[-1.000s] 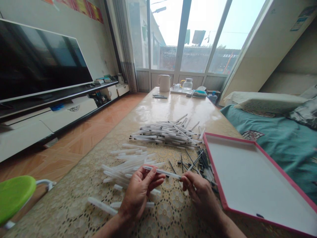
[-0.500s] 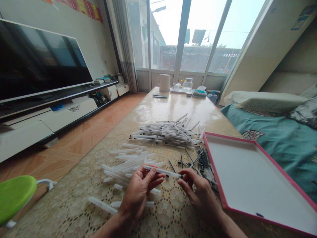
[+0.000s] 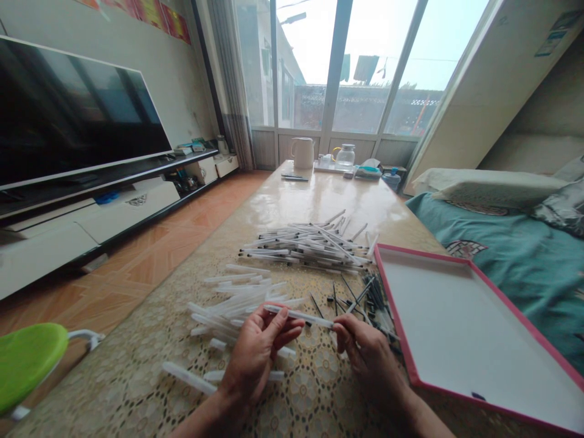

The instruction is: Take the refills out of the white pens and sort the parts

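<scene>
A slim white pen (image 3: 303,316) lies almost level between my hands. My left hand (image 3: 255,350) is closed on its left part, thumb on top and fingers beneath. The fingertips of my right hand (image 3: 367,350) pinch its right end, so that tip is hidden. Beside and beyond my left hand lies a loose pile of translucent white plastic tubes (image 3: 237,298). Thin black refills (image 3: 376,298) lie in a heap just past my right hand. Farther back is a pile of white pens (image 3: 305,246) with black ends.
A shallow pink-rimmed box (image 3: 479,328) with a small dark piece inside stands on the right of the patterned table (image 3: 301,401). A beige jug (image 3: 302,152), a glass pitcher (image 3: 345,156) and a tissue pack (image 3: 367,170) stand at the far end. A green stool (image 3: 30,365) is at left.
My right hand's fingers have closed in over the pen's right end, covering the dark tip that showed before. My left hand and the pen have hardly moved.
</scene>
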{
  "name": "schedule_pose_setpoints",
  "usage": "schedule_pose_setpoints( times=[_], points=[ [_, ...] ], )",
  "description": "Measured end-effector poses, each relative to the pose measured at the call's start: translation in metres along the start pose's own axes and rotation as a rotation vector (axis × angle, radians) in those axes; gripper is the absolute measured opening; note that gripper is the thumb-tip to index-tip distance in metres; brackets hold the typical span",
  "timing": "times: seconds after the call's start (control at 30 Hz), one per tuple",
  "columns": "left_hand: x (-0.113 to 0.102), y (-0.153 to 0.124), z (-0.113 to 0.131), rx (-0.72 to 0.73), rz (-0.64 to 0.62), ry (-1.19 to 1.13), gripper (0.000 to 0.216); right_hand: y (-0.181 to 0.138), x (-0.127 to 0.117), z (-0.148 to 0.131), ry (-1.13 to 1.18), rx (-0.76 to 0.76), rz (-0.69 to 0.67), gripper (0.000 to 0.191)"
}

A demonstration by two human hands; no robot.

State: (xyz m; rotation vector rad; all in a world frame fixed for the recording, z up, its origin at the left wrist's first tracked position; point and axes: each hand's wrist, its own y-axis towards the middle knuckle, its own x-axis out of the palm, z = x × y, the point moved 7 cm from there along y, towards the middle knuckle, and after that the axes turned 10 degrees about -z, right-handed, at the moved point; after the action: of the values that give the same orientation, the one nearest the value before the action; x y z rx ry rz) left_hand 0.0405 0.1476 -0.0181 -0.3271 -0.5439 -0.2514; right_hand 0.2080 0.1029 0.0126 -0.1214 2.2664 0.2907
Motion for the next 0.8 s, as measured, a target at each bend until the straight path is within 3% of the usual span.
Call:
schedule_pose_setpoints(
  times=[0.1, 0.3, 0.43, 0.67, 0.8],
  points=[
    [-0.0018, 0.0007, -0.0005, 0.004, 0.011, 0.002, 0.017, -0.0006, -0.0012, 0.0015, 0.044, 0.026, 0.02, 0.019],
    [-0.0013, 0.002, -0.0013, 0.0, 0.006, 0.001, 0.018, -0.0003, 0.0005, 0.0003, -0.007, -0.001, -0.006, 0.034],
    [-0.0008, 0.0011, -0.0005, -0.006, 0.014, -0.004, 0.018, -0.0007, -0.0003, 0.0022, 0.051, 0.027, 0.013, 0.019],
    [-0.0017, 0.003, -0.0016, -0.003, -0.001, 0.015, 0.017, 0.0009, 0.0021, 0.0022, 0.018, -0.021, -0.008, 0.03],
    [-0.002, 0.002, -0.0014, 0.001, 0.008, 0.006, 0.015, 0.0, 0.0027, 0.0047, 0.068, 0.005, -0.004, 0.017]
  ],
)
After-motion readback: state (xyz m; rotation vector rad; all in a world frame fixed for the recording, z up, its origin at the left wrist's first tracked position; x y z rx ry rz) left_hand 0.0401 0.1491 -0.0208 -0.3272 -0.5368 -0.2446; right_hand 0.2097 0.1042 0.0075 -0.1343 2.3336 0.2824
